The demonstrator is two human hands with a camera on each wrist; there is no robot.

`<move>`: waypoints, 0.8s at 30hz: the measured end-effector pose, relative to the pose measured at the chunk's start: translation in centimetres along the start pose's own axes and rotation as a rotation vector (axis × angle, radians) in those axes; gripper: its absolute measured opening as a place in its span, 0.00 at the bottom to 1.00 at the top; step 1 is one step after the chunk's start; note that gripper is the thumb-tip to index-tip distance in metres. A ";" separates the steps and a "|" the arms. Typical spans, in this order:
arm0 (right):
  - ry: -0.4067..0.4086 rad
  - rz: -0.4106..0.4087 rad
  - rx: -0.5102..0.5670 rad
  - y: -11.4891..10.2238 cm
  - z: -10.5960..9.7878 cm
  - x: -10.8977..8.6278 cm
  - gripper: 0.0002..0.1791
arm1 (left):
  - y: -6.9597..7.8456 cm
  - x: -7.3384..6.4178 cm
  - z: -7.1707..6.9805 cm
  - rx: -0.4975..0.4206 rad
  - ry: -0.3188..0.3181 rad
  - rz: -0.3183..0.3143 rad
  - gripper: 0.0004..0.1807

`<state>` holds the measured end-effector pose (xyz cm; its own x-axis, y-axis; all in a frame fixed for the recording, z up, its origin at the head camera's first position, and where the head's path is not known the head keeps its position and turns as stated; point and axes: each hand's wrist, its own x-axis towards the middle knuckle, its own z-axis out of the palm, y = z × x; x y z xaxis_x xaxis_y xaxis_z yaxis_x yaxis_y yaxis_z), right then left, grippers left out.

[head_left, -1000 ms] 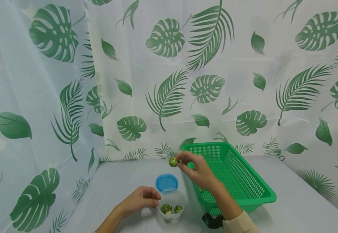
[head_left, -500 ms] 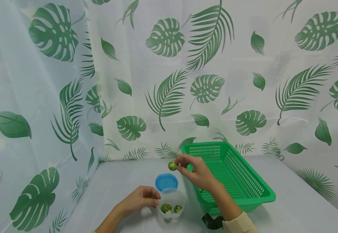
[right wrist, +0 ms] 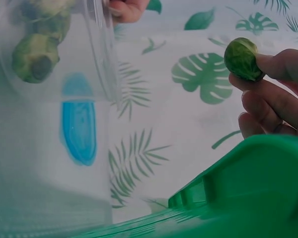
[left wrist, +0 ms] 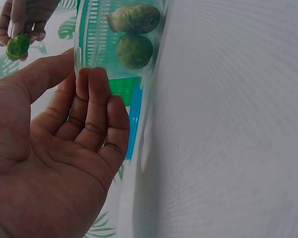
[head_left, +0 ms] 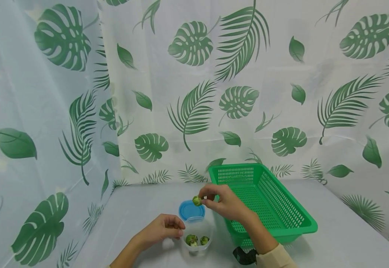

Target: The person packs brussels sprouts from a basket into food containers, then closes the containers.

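Note:
Between thumb and fingertips my right hand (head_left: 226, 203) pinches a small green Brussels sprout (head_left: 197, 201), held up near the blue lid. It shows clear in the right wrist view as a round sprout (right wrist: 242, 59). My left hand (head_left: 162, 230) holds the rim of a clear plastic container (head_left: 197, 251) with thumb and fingertips; in the left wrist view the fingers (left wrist: 97, 94) bend against its wall. Several Brussels sprouts (head_left: 192, 239) lie in the bottom of the container.
A blue lid (head_left: 192, 210) lies on the white table (head_left: 130, 208) just behind the container. To the right stands a large green plastic basket (head_left: 301, 210) with slotted walls, partly under the right forearm. A leaf-printed curtain (head_left: 194, 111) closes off the back and sides.
My right hand has moved down and slightly left with the Brussels sprout, from the basket's far left edge to in front of the lid. The left hand and container have stayed put.

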<state>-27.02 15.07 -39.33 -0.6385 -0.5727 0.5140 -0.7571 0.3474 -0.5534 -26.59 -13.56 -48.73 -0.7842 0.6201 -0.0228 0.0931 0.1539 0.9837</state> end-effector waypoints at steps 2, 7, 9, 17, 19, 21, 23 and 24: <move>-0.009 0.002 0.002 0.0 0.1 0.0 0.07 | 0.0 0.0 0.0 0.003 0.000 0.000 0.16; -0.049 0.008 -0.006 0.2 0.4 0.0 0.07 | -0.1 0.1 -0.1 -0.002 -0.003 0.005 0.16; -0.072 0.016 -0.010 0.3 0.5 0.0 0.07 | -0.1 0.0 -0.1 -0.004 -0.005 0.008 0.16; -0.168 0.042 -0.048 0.0 0.6 0.1 0.09 | 0.0 0.0 -0.1 -0.007 -0.017 0.004 0.17; -0.193 0.055 -0.058 0.0 0.7 0.1 0.10 | 0.1 -0.1 -0.1 -0.008 -0.017 0.000 0.17; -0.212 0.063 -0.068 0.0 0.9 0.1 0.09 | 0.1 -0.1 -0.1 -0.008 -0.017 -0.002 0.17; -0.221 0.067 -0.075 0.0 1.0 0.1 0.09 | 0.1 -0.1 -0.1 -0.007 -0.016 -0.002 0.17; -0.225 0.067 -0.076 0.1 1.0 0.1 0.09 | 0.1 -0.1 -0.1 -0.007 -0.017 -0.001 0.17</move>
<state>-26.99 14.27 -39.97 -0.6474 -0.6945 0.3138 -0.7275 0.4404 -0.5261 -26.57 -13.67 -48.64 -0.7740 0.6326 -0.0269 0.0878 0.1493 0.9849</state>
